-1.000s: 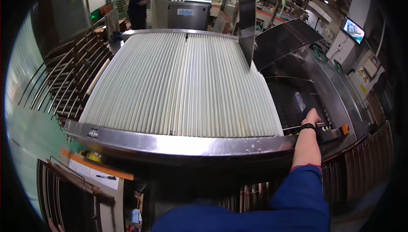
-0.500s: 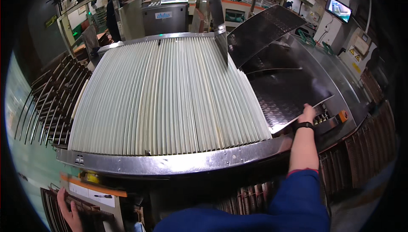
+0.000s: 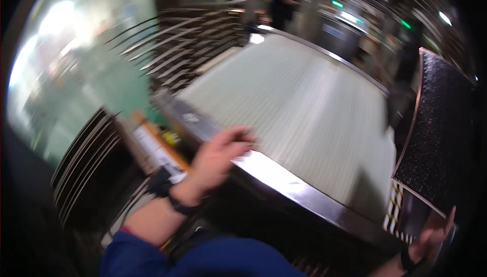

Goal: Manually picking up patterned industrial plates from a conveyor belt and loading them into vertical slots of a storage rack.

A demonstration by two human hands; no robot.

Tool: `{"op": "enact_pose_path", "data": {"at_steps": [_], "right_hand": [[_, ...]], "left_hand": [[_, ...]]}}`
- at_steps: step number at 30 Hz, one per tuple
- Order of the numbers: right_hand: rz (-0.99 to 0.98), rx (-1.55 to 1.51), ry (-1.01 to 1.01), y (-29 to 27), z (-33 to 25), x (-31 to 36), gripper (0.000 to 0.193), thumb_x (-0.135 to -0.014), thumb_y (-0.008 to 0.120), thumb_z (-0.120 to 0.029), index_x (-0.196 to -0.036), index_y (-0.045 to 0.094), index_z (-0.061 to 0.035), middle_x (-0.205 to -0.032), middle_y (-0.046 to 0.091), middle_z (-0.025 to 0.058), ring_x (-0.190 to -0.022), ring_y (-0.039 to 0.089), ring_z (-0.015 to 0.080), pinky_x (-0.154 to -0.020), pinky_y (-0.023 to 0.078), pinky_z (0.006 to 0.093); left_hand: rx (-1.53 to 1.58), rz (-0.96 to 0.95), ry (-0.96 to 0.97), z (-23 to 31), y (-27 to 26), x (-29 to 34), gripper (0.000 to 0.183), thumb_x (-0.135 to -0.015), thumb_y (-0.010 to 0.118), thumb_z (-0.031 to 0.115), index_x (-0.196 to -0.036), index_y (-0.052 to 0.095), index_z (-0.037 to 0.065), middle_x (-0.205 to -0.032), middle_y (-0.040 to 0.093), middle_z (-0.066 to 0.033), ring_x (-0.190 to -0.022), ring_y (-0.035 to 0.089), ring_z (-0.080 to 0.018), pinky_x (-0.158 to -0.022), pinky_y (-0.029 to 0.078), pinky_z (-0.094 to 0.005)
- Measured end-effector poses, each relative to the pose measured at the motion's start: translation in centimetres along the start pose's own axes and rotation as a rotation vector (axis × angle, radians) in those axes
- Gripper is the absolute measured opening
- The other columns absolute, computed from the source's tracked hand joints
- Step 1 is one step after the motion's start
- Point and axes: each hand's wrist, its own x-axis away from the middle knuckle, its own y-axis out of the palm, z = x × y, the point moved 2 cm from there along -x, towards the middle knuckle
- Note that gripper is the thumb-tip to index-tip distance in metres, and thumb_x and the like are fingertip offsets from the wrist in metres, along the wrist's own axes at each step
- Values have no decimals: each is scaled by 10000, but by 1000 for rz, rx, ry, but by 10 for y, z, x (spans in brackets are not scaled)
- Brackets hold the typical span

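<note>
My right hand (image 3: 431,235) is at the lower right, closed on the bottom edge of a large dark panel (image 3: 441,130). The panel stands up on edge, with a speckled black face and a copper-coloured rim. My left hand (image 3: 215,158) hovers near the metal front rail (image 3: 299,188) of the wide roller conveyor (image 3: 304,109). Its fingers are apart and slightly bent, with nothing visible between them. Motion smears much of the view.
Left of the conveyor is a rack of thin bars (image 3: 177,49). Below it, a clipboard with white paper (image 3: 157,148) hangs beside a stack of dark panels (image 3: 91,160). A person in dark clothing (image 3: 283,3) stands at the back. A machine (image 3: 340,31) with green lights is behind the conveyor.
The view has swung left. My left hand has come up from the lower left to beside the front rail. The dark panel, lying tilted before, now stands upright in my right hand.
</note>
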Motion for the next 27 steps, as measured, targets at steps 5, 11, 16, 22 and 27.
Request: {"op": "enact_pose_path", "data": {"at_steps": [5,11,16,22,27], "right_hand": [[-227,-141,-108,39,148,-86,437,-1070,398,-186,-1406,487,79,-1396,535,229,-1265,526,317,-1184,326,479],[-296,-289,190,276,281,-89,389,-1004,585,-119,-1373,532,-6,-1351,593,165,-1219,577,260,-1058,468,416],[-904,-1028,324,355,332,-134,439,-1055,471,-217,-1459,472,-47,-1450,528,166,-1291,537,252,-1110,406,448],[-1145,-598,269,511,313,-106,488,-1058,418,-89,-1538,342,-47,-1432,530,167,-1244,549,226,-1060,464,349],[-896,9,250,563,414,-64,506,-1019,496,-16,-1514,391,-32,-1513,461,140,-1379,463,204,-1121,398,344]], "left_hand": [[47,-114,131,32,39,0,644,-1025,585,273,-1536,275,34,-1442,456,-115,-1277,485,-182,-1040,426,-331],[241,381,27,80,-52,89,462,-1008,618,215,-1410,436,78,-1136,616,-10,-972,604,-107,-872,509,-293],[418,596,596,114,-128,220,216,-1008,560,48,-1222,546,74,-1217,642,-76,-1092,632,-156,-942,537,-330],[-21,1041,768,144,-218,414,334,-1006,553,70,-1328,466,53,-1307,598,-169,-1263,571,-316,-1097,465,-502],[-443,1264,532,165,-282,526,369,-975,592,31,-1331,498,7,-1337,586,-113,-1256,544,-205,-1104,408,-385]]}}
